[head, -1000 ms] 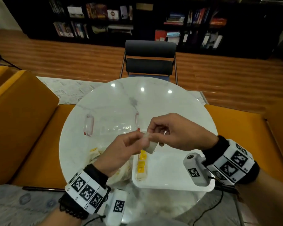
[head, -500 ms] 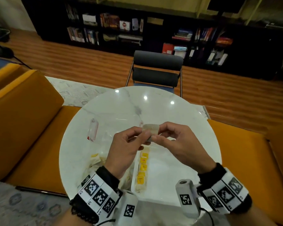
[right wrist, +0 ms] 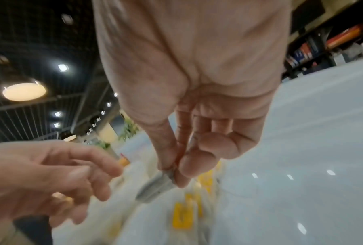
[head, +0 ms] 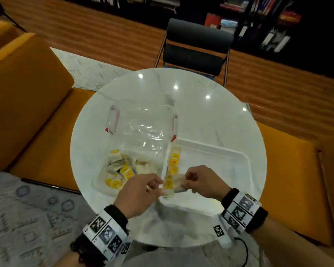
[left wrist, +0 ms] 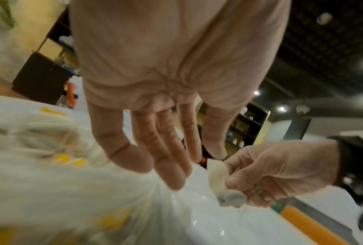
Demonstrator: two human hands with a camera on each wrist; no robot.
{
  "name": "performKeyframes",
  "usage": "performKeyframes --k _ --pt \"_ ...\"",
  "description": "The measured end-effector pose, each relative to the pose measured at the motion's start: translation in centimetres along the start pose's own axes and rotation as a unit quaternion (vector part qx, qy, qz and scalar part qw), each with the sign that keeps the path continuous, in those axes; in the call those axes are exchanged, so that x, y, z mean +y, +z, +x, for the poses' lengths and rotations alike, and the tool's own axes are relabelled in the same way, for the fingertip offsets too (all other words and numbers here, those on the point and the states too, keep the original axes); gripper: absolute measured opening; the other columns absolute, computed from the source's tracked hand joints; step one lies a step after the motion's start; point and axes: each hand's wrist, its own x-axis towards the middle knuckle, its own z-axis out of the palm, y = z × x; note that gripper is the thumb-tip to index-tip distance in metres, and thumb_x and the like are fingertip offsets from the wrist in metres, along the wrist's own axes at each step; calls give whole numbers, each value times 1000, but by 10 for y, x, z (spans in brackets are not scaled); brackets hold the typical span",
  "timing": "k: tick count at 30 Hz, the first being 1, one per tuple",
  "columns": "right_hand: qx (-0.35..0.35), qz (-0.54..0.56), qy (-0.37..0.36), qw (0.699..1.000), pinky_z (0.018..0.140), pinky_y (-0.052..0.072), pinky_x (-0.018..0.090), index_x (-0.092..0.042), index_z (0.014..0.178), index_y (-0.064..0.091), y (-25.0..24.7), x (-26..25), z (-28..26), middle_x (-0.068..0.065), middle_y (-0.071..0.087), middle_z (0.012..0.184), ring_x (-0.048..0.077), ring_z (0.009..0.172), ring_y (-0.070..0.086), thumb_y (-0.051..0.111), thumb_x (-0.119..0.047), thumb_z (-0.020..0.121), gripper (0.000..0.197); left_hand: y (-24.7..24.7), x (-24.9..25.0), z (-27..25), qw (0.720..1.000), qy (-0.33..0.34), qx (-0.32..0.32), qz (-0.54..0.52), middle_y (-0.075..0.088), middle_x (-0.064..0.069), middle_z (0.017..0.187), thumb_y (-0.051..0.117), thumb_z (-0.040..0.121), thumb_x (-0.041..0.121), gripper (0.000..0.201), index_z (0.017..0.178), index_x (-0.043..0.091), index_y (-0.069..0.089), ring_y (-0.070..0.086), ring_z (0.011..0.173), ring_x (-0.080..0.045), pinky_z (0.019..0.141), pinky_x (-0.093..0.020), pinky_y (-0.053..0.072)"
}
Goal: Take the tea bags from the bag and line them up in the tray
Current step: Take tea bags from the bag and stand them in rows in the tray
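A white tray (head: 210,147) lies on the round marble table, right of a clear plastic bag (head: 148,160) holding several tea bags with yellow tags (head: 124,170). A row of tea bags (head: 174,158) runs along the tray's left wall. My right hand (head: 184,182) pinches a white tea bag (head: 177,180) low over the near end of that row; the same tea bag (left wrist: 218,175) shows between thumb and fingers in the left wrist view and again (right wrist: 159,184) in the right wrist view. My left hand (head: 154,185) hovers just left of the tray rim, its fingers (left wrist: 172,174) straight and holding nothing.
A clear lidded box with red clips (head: 112,120) stands behind the bag. A dark chair (head: 197,49) sits beyond the table's far edge. Orange sofa cushions (head: 23,89) flank the table. The tray's right part (head: 220,166) holds no tea bags.
Both hands held the tea bag up above the table before. The left hand has let go, and the right hand has lowered the tea bag to the near end of the tray's row.
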Motion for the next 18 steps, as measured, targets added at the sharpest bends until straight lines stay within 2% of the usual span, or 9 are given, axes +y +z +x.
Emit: performKeyframes --k 2,4,7,10,13,15,16,18 --pt "-49 -33 37 998 57 51 26 -19 66 58 18 11 11 9 72 74 16 56 61 74 -13 82 23 13 -22 -11 997 -17 -50 51 68 17 106 72 88 42 22 110 40 71 62 88 3 86 -25 52" --pt "-87 -25 61 994 50 47 18 -14 71 60 30 15 19 10 72 73 13 53 60 74 -11 81 17 22 -33 -19 992 -33 -80 92 63 23 121 67 88 51 30 118 46 66 62 101 -5 92 -33 51" --pt "-109 9 78 991 50 45 15 -7 72 61 40 16 27 4 66 63 5 44 56 74 -6 81 16 28 -35 -26 985 -36 -94 142 56 26 134 62 90 57 42 130 48 57 57 115 -8 97 -30 46" --pt "-97 8 96 991 52 46 17 -14 59 57 48 15 31 3 68 62 8 47 58 75 -11 81 29 29 -31 -28 983 -33 -94 157 52 26 138 59 91 60 46 135 50 51 53 120 -7 100 -29 44" --pt "-116 -45 120 985 50 45 16 -14 58 64 51 9 32 4 72 65 8 48 58 75 -24 81 27 26 -21 -31 980 -11 -86 176 49 26 142 56 94 59 48 140 49 47 51 122 -4 100 -26 42" --pt "-127 -94 139 978 55 50 21 -13 61 66 51 7 33 -1 68 59 7 46 57 76 -36 78 30 24 -13 -31 979 -2 -83 185 48 25 143 54 95 58 50 143 49 44 50 125 -4 101 -27 41" --pt "-118 -117 148 975 56 50 24 -14 61 62 51 5 33 -3 65 59 8 49 57 77 -43 75 35 24 -10 -31 978 1 -84 190 48 24 144 54 95 58 51 144 48 43 48 128 -5 101 -27 41" --pt "-92 -172 161 967 59 44 26 -18 69 53 52 1 32 -2 61 75 15 66 58 76 -56 70 45 26 -9 -30 976 4 -93 199 46 22 146 54 96 56 52 145 46 41 43 134 -7 104 -26 39"
